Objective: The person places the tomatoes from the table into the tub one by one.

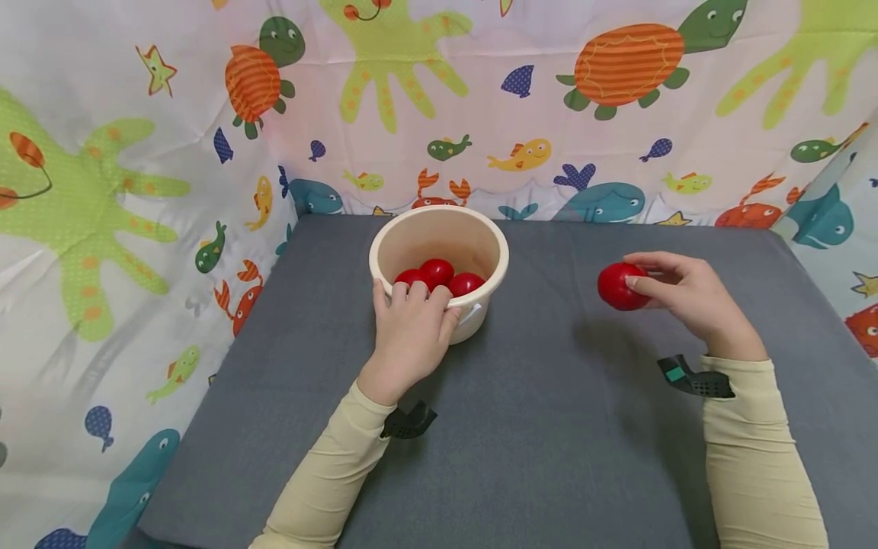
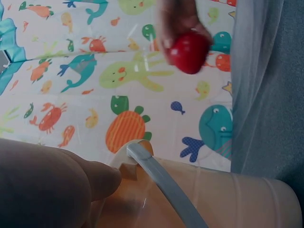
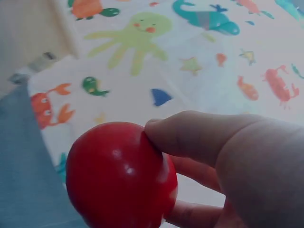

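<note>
tabletop [image 1: 549,427] in grey cloth is the biggest thing before us, walled by a sea-creature curtain [image 1: 103,191]. on it stands a cream bucket [image 1: 439,263] with three red balls [image 1: 439,276] inside; our left hand [image 1: 410,329] curls over its near rim, steadying it. well apart to the right, our right hand [image 1: 686,293] holds a fourth red ball [image 1: 620,286] above the cloth, its grip pinching the ball between thumb and fingertips. we judge the hold light: the ball is smooth, glossy and round, so it could slip out and roll off across the cloth. a hard pull on the rim could also tip the bucket.
</note>
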A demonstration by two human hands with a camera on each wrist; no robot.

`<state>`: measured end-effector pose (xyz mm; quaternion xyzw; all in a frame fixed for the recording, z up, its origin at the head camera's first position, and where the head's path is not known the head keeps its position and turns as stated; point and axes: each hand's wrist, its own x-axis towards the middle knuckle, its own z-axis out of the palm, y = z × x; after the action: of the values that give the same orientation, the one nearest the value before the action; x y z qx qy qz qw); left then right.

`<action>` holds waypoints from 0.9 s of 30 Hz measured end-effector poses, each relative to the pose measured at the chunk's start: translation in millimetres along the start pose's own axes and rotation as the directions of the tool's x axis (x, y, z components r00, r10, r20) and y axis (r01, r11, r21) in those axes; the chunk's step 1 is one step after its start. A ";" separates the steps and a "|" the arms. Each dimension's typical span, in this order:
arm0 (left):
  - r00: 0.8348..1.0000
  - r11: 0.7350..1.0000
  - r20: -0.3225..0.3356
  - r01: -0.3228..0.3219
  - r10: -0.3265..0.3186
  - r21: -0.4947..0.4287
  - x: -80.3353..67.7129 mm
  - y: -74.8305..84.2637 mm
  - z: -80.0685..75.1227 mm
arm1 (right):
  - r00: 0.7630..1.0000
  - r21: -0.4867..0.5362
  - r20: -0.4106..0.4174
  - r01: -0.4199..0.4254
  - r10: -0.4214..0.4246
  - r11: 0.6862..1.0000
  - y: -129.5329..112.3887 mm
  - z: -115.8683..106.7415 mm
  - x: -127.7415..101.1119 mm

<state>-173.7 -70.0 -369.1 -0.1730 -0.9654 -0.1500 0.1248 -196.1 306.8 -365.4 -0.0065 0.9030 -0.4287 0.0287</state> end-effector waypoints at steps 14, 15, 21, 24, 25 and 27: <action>1.000 1.000 0.014 0.004 -0.004 -0.003 0.5 0.1 0.7 | 0.985 0.029 -0.127 0.120 -0.115 0.992 -82.6 -38.6 24.7; 1.000 1.000 0.016 0.004 -0.004 -0.003 0.6 0.3 0.8 | 0.983 0.030 -0.130 0.133 -0.128 0.991 -88.9 -38.7 26.3; 1.000 1.000 0.019 0.006 -0.006 0.003 0.5 -0.3 0.4 | 0.975 0.052 -0.140 0.179 -0.170 0.983 -123.8 -28.7 35.3; 1.000 1.000 0.023 0.008 -0.008 0.002 0.2 -0.5 0.2 | 0.970 0.076 -0.132 0.213 -0.202 0.974 -139.0 -18.4 40.3; 1.000 1.000 0.024 0.008 -0.008 0.001 0.2 -0.5 0.2 | 0.969 0.079 -0.125 0.226 -0.215 0.971 -143.9 -14.6 41.9; 1.000 1.000 0.025 0.009 -0.009 0.000 0.1 -0.6 0.4 | 0.966 0.084 -0.108 0.246 -0.236 0.966 -153.4 -6.8 44.4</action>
<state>-174.0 -70.4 -369.6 -0.1703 -0.9677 -0.1483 0.1118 -242.8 213.4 -244.3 -0.0941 0.8741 -0.4717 -0.0672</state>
